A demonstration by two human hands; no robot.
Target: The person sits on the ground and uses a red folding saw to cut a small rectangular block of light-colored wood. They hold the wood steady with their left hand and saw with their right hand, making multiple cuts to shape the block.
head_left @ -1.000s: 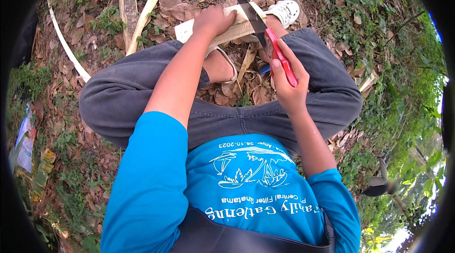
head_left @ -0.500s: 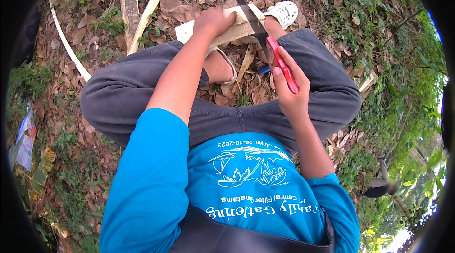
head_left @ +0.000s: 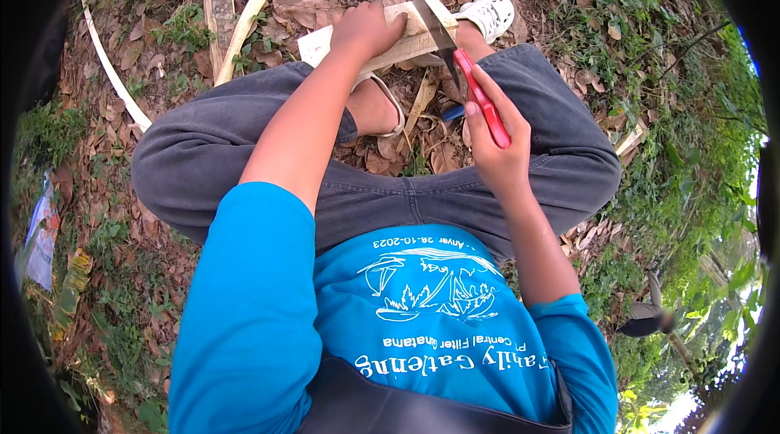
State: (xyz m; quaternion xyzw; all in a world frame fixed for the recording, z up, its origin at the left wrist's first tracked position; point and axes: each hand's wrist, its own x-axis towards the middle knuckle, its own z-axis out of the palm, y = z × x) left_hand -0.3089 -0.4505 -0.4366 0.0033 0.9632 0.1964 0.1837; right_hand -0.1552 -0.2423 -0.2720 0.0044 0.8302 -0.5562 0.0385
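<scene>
A pale wooden block [head_left: 416, 45] lies across the space between my feet, its right end near my right shoe. My left hand [head_left: 367, 31] is closed over its middle, thumb toward the right. My right hand [head_left: 497, 140] grips the red handle of a hand saw [head_left: 483, 99], index finger stretched along it. The saw's dark blade [head_left: 424, 7] slants up and left across the block's right end, its tip reaching past the far side. Whether the teeth are sunk into the wood, I cannot tell.
My white shoes [head_left: 487, 18] flank the block. A small blue object [head_left: 452, 113] lies among dry leaves between my legs. Beyond my left knee are a weathered plank [head_left: 218, 3], a long pale wood strip [head_left: 256, 11] and a thin curved strip [head_left: 112, 72]. Green plants [head_left: 691, 109] grow at right.
My right hand and the saw have shifted slightly up and away from me along the blade's line. My left hand still holds the block, which has barely moved.
</scene>
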